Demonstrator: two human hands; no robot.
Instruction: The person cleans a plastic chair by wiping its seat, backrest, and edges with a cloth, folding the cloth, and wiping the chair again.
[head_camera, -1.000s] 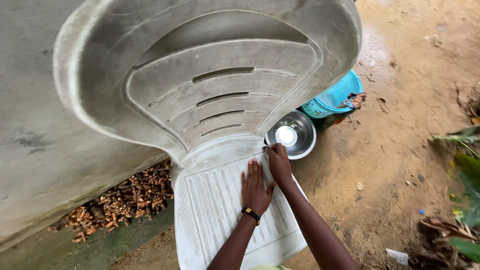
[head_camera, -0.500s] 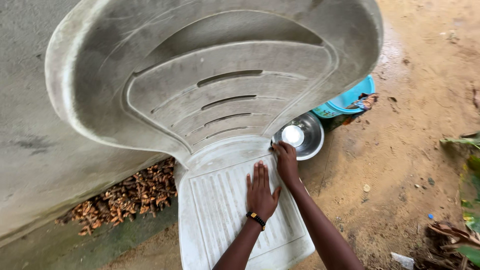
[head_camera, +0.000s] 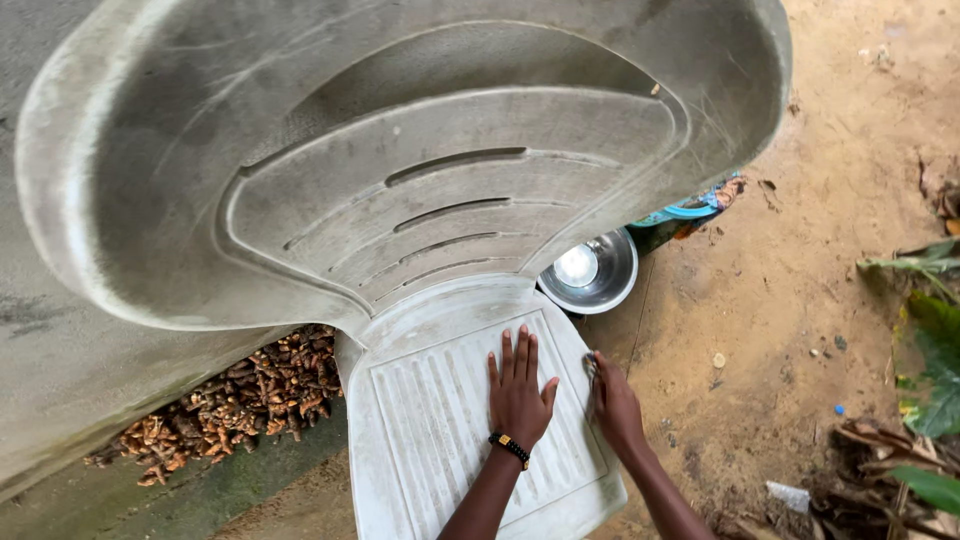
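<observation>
A dirty white plastic chair stands below me, its wide backrest (head_camera: 400, 150) close to the camera and its ribbed seat (head_camera: 430, 420) underneath. My left hand (head_camera: 518, 395), with a dark beaded bracelet at the wrist, lies flat on the middle of the seat, fingers together. At the seat's right edge, my right hand (head_camera: 617, 410) is closed on a small grey scrubbing pad (head_camera: 591, 364) that it presses against the rim.
A shiny steel bowl (head_camera: 600, 275) sits on the dirt just behind the seat, with a blue plastic basin (head_camera: 690, 212) partly hidden behind the backrest. A pile of brown roots (head_camera: 230, 400) lies along the grey concrete wall (head_camera: 60, 360) on the left. Green leaves (head_camera: 930, 320) and litter are on the right.
My right hand has slid with the pad from the seat's back right corner, near the bowl, down along the right edge toward me. My left hand stays flat on the seat.
</observation>
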